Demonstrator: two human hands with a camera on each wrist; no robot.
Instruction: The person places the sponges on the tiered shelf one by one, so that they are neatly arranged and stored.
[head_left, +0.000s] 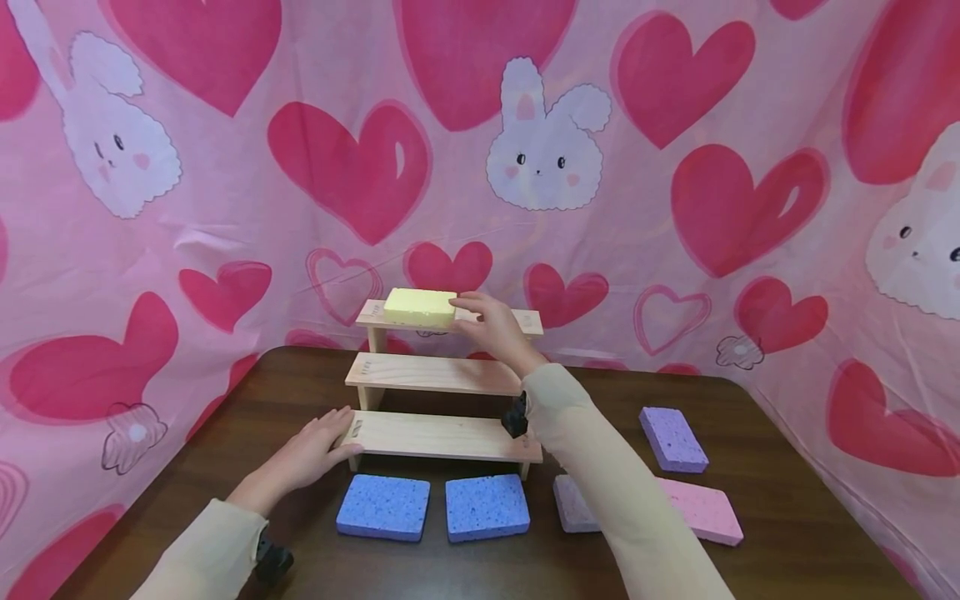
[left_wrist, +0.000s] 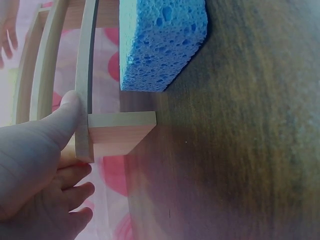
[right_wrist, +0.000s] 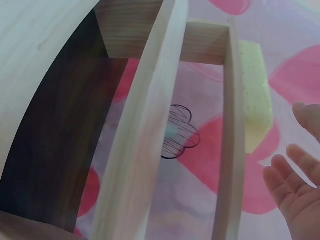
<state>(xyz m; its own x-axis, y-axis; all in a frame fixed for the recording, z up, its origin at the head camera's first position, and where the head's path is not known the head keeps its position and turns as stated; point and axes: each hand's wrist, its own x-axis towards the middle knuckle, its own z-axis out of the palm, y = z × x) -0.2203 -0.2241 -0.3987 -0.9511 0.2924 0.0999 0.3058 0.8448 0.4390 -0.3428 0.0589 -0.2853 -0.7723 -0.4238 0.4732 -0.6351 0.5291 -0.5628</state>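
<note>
A three-tier wooden stand (head_left: 442, 435) stands on the table, its steps rising toward the back. On the left part of its top step lies a yellow sponge (head_left: 418, 306). My right hand (head_left: 491, 329) is at the sponge's right end, thumb and fingers spread; the right wrist view shows a gap between those fingers (right_wrist: 292, 192) and the sponge (right_wrist: 256, 95). My left hand (head_left: 311, 450) holds the left end of the lowest step, thumb (left_wrist: 67, 112) over the plank's edge and fingers bent down past its end. A blue sponge (head_left: 384, 507) lies just in front of the stand.
Another blue sponge (head_left: 487, 507) lies right of the first. Farther right are a greyish-purple sponge (head_left: 574, 504) and a pink sponge (head_left: 708, 512), both partly hidden by my right sleeve, and a purple sponge (head_left: 673, 439). A pink cloth (head_left: 450, 208) with hearts and rabbits hangs behind the table.
</note>
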